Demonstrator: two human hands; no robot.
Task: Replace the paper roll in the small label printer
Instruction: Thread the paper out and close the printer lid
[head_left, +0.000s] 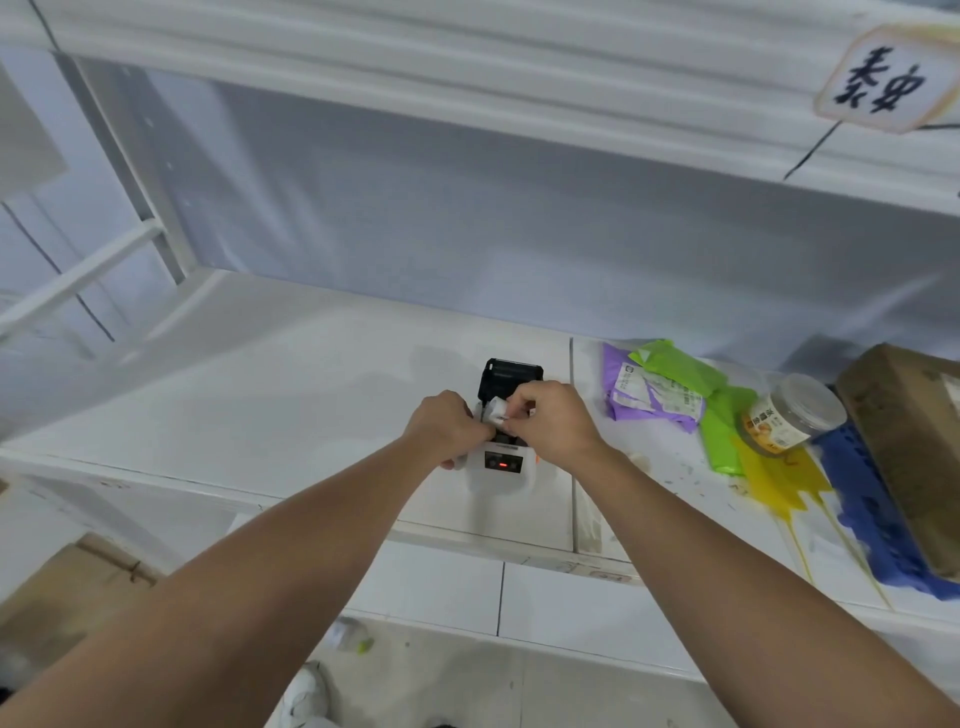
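A small white label printer (501, 470) stands on the white shelf (291, 395), its black lid (510, 375) flipped open toward the back. A red light glows on its dark front panel. Both hands meet just above the open paper bay. A small white paper roll (498, 409) is pinched between them: my left hand (448, 426) grips it from the left, my right hand (550, 421) holds it from the right with fingertips on its edge. The bay itself is mostly hidden behind the fingers.
To the right on the shelf lie purple and green mailer bags (670, 387), a clear jar on its side (795, 413), a yellow bag (779, 478), a blue plastic piece (872, 499) and a cardboard box (914, 441). An upper shelf (467, 67) hangs overhead.
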